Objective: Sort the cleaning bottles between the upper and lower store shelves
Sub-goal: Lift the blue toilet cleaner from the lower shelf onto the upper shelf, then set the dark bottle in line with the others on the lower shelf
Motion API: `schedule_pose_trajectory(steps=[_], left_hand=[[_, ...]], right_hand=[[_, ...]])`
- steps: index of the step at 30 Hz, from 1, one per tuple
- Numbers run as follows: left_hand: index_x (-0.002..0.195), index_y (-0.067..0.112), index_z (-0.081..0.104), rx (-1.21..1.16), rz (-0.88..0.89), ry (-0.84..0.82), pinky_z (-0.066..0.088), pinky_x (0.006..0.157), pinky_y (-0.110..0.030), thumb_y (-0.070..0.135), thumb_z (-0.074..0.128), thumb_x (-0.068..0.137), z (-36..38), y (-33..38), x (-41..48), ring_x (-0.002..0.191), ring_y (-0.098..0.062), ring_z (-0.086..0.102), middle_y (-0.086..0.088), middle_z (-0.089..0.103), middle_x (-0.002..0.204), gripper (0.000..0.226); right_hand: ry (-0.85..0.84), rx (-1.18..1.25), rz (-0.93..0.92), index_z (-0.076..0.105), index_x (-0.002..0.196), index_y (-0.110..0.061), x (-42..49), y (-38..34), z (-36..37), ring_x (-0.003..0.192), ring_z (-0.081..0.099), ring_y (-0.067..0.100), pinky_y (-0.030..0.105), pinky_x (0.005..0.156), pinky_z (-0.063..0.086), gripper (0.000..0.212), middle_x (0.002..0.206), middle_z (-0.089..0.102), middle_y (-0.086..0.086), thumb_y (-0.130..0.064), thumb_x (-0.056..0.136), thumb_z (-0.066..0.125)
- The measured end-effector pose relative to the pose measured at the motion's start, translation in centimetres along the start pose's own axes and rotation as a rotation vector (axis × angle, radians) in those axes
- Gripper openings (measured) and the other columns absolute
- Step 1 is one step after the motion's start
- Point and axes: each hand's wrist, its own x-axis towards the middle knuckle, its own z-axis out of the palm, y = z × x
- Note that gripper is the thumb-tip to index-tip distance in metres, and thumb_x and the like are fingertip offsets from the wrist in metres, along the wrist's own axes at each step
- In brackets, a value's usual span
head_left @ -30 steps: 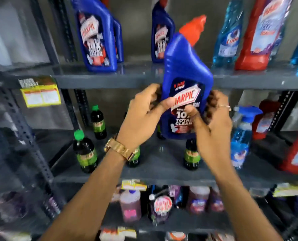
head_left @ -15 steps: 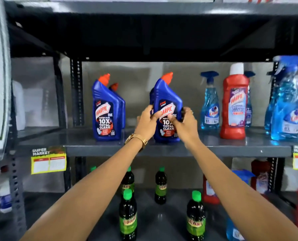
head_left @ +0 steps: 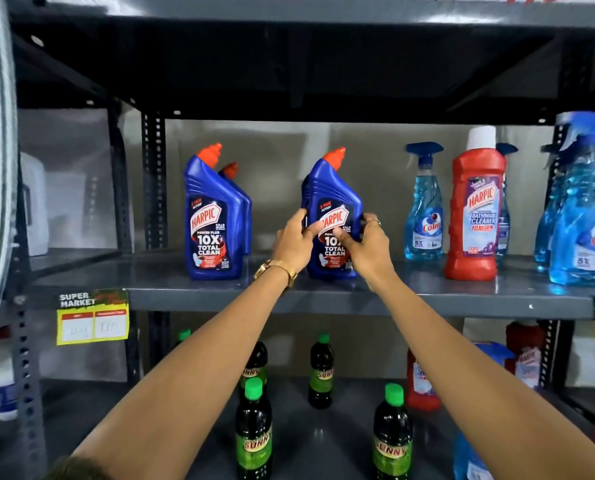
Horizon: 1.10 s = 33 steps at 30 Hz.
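You had the blue Harpic bottle (head_left: 332,216) upright on the upper shelf (head_left: 358,299), left hand (head_left: 294,237) and right hand (head_left: 367,242) clamped on its lower sides. Judged rigid, smooth, liquid-heavy: grip the waist, not the orange cap (head_left: 334,157)

Harpic bottle (head_left: 334,202) stands on upper shelf (head_left: 199,297), between 2 Harpic bottles (head_left: 213,223) (left) and spray bottle (head_left: 423,209).
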Motion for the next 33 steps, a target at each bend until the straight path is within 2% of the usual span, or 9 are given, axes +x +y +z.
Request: schedule_pose_trajectory(steps=[2,6,9,12,15,19,21,24,33], left_hand=[[0.125,0.018,0.047,0.009,-0.016,-0.028,0.054,0.09,-0.044,0.035,0.047,0.095,-0.2,0.2,-0.1,0.109,-0.029,0.064,-0.009,0.064,0.124,0.035],[0.147,0.016,0.016,0.054,-0.001,0.057,0.032,0.113,-0.043,0.031,0.049,0.094,0.4,0.7,-3.6,0.139,-0.026,0.035,-0.009,0.035,0.151,0.064],[0.138,0.015,0.039,0.069,0.351,0.343,0.037,0.109,-0.035,0.026,0.051,0.095,1.8,0.5,-10.4,0.127,-0.019,0.048,-0.003,0.053,0.137,0.046],[0.111,0.023,0.06,-0.04,0.557,0.427,0.043,0.093,-0.028,0.021,0.054,0.093,4.2,-2.0,-17.3,0.107,-0.006,0.058,0.013,0.065,0.111,0.019],[0.109,0.027,0.062,-0.17,0.323,0.256,0.047,0.093,-0.029,0.024,0.053,0.094,7.6,-6.2,-21.1,0.107,-0.007,0.061,0.016,0.065,0.111,0.019],[0.132,0.011,0.049,-0.302,-0.233,-0.118,0.043,0.108,-0.042,0.013,0.052,0.094,13.1,-12.4,-22.2,0.126,-0.02,0.052,-0.008,0.054,0.137,0.038],[0.141,0.009,0.036,-0.266,-0.391,-0.314,0.035,0.114,-0.042,0.012,0.05,0.095,15.2,-14.7,-22.2,0.134,-0.025,0.044,-0.013,0.043,0.147,0.048],[0.138,0.009,0.04,-0.2,-0.463,-0.48,0.039,0.11,-0.045,0.015,0.051,0.095,17.5,-16.6,-22.9,0.128,-0.028,0.05,-0.015,0.052,0.139,0.045],[0.132,0.012,0.048,-0.167,-0.537,-0.098,0.044,0.105,-0.034,0.014,0.064,0.085,16.3,-19.3,-25.9,0.116,-0.019,0.059,-0.009,0.063,0.128,0.049]], right_hand=[[-0.018,-0.035,-0.008,0.046,0.123,-0.003,-0.3,-0.1,-0.1,0.113,0.059,0.032,0.049,0.098,0.049,0.048,0.123,0.059,0.017,-0.026,0.085,0.067],[0.114,-0.064,-0.17,0.033,0.142,-0.01,-3.9,-0.3,-1.3,0.127,0.049,0.017,0.011,0.096,0.036,0.059,0.14,0.048,0.009,-0.029,0.092,0.057],[0.237,0.061,-0.351,0.05,0.129,-0.019,-9.8,1.5,-2.7,0.113,0.057,0.005,0.011,0.094,0.044,0.036,0.122,0.06,-0.001,-0.029,0.094,0.053],[0.235,0.106,-0.197,0.06,0.102,-0.033,-16.1,7.0,-3.6,0.091,0.063,0.003,0.008,0.079,0.046,0.015,0.095,0.067,-0.014,-0.039,0.094,0.051],[0.163,0.09,0.116,0.061,0.099,-0.025,-20.9,15.0,-3.9,0.09,0.064,0.008,0.02,0.084,0.051,0.014,0.096,0.069,-0.006,-0.035,0.093,0.053],[0.04,0.072,0.506,0.045,0.128,0.005,-23.4,22.8,-4.7,0.117,0.056,0.028,0.039,0.109,0.04,0.039,0.131,0.053,0.023,0.0,0.09,0.055],[-0.052,0.038,0.584,0.036,0.138,0.005,-23.3,24.4,-4.5,0.135,0.042,0.033,0.048,0.116,0.032,0.052,0.145,0.043,0.022,-0.003,0.09,0.057],[-0.142,0.022,0.587,0.041,0.137,0.001,-23.2,25.3,-4.0,0.13,0.047,0.034,0.049,0.112,0.036,0.05,0.139,0.05,0.021,-0.004,0.09,0.057],[-0.26,0.052,0.567,0.046,0.134,-0.005,-23.9,24.5,1.0,0.121,0.054,0.022,0.032,0.105,0.041,0.046,0.132,0.057,0.014,0.0,0.09,0.056]])
